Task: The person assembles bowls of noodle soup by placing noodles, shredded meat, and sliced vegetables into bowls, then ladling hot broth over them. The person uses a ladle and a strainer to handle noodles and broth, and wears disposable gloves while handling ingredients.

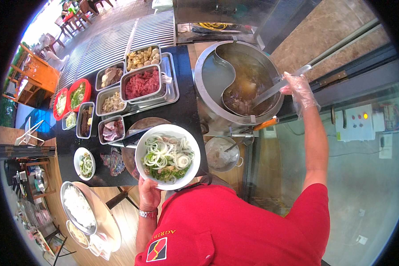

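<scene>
My left hand (149,193), bare with a metal watch at the wrist, grips the lower left rim of a white bowl (140,164). White onion rings (166,150), chopped green herbs and pale pieces of meat fill the bowl. In a clear plastic glove, my right hand (299,90) is closed round the long flat metal handle of a ladle (270,92). The ladle slants down into the brown broth (248,80) of a large steel pot (200,88); its lower end is hidden under the liquid. A curved wall divides the pot, with greyish liquid on its left side.
Left of the pot, a black table (181,88) bears metal trays of red minced meat (142,84), meatballs and sliced meat. Red baskets (85,91) of greens stand farther left. Below the pot are an orange handle (266,124) and a strainer basket (221,166). Noodles (78,206) sit lower left.
</scene>
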